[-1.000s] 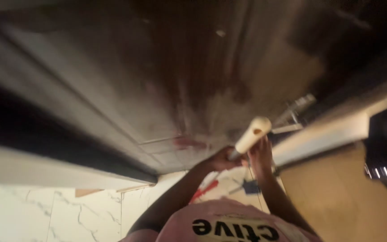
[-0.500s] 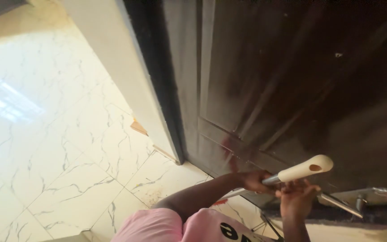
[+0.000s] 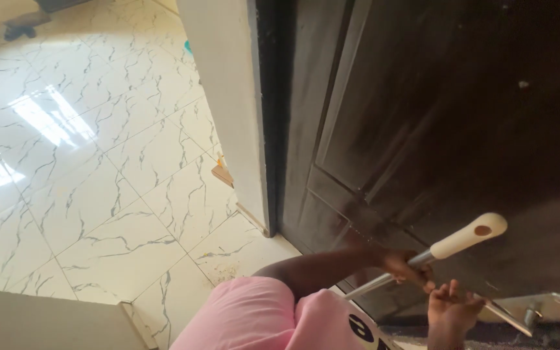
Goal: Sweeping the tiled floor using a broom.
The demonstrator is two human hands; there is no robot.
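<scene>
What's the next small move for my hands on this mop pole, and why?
Probably close the right hand back onto the metal pole. Only the left hand grips it, just below the cream grip, while the right hand hangs open beneath it, so the long pole has one support.

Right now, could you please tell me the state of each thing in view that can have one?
Left hand: closed around the mop handle's metal shaft.
Right hand: open, fingers spread, just below the shaft.
Mop handle: tilted, cream grip end uppermost.
Dark wooden door: whether shut, cannot tell.
Marble-patterned floor tiles: glossy, reflecting light.
</scene>
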